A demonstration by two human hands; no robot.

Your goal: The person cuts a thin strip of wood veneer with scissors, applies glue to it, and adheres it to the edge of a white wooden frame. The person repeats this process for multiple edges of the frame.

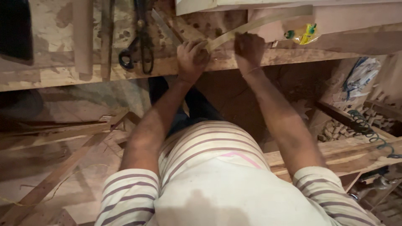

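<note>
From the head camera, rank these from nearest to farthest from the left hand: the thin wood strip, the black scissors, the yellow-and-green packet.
1. Thin wood strip: its end is at the left hand, running up to the right.
2. Black scissors: on the workbench, to the hand's left.
3. Yellow-and-green packet: far right, beyond the right hand.

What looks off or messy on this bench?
The workbench top is blotched and worn. Scissors lie with handles at its front edge. Both hands, left hand and right hand, hold a thin strip. Loose wood pieces litter the floor.
</note>
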